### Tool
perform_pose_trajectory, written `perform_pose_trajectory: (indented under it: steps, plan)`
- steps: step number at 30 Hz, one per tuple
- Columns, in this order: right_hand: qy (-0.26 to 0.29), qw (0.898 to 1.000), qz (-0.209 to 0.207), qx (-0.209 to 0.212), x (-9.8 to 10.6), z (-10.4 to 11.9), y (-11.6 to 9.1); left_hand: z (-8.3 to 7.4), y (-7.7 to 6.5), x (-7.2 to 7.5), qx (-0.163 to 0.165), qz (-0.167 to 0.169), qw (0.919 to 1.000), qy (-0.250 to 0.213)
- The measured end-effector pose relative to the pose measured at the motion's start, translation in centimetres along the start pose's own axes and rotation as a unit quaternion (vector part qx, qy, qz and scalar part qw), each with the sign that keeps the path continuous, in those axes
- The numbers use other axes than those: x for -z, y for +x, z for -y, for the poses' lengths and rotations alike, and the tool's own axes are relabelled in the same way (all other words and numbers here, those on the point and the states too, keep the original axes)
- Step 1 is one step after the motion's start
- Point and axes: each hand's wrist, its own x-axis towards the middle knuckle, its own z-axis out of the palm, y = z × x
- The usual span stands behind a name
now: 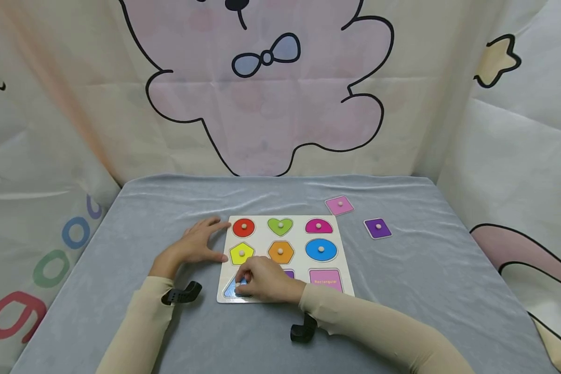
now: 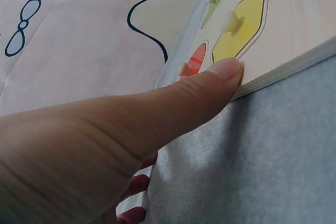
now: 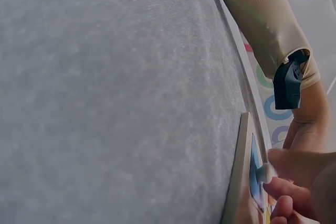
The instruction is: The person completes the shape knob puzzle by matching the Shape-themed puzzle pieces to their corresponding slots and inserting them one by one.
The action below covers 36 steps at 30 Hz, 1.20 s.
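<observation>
A white shape puzzle board (image 1: 299,244) lies on the cloth. My right hand (image 1: 268,280) is over its near left corner, pinching the knob (image 3: 266,173) of a blue triangle piece (image 1: 231,289) between thumb and finger. The triangle sits in its slot, partly covered by the fingers. At the board's left edge my left hand (image 1: 194,244) is spread, its thumb (image 2: 226,72) touching the edge beside the yellow pentagon (image 1: 241,253). The pink rectangle slot (image 1: 325,279) shows printed lettering and no knob. A purple area (image 1: 289,273) is mostly hidden behind the right hand.
A pink knobbed piece (image 1: 339,205) lies by the board's far right corner, and a purple knobbed piece (image 1: 377,228) lies to its right. Red circle (image 1: 243,227), green heart (image 1: 280,226), magenta semicircle (image 1: 319,226), orange hexagon (image 1: 281,252) and blue oval (image 1: 321,250) sit in the board.
</observation>
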Motion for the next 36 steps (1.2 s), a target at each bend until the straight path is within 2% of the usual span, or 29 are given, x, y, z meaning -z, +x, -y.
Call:
perform_pose_trajectory:
  steps: [12, 23, 31, 36]
  plan:
    - [0.099, 0.995, -0.004, 0.027, 0.6, -0.9, -1.3, -0.1, -0.5, -0.6, 0.004, -0.008, 1.0, 0.002]
    - [0.108, 0.993, -0.028, 0.036, 3.0, -1.7, -2.4, -0.2, -0.3, -0.5, 0.011, -0.007, 0.9999, 0.009]
    - [0.101, 0.992, -0.058, 0.043, 5.1, -3.2, -3.1, -0.3, 0.0, -0.3, 0.02, -0.007, 0.9998, 0.004]
    - [0.121, 0.99, -0.069, 0.036, 6.0, -4.3, -3.7, -0.2, 0.1, -0.3, 0.017, -0.002, 0.9998, 0.006]
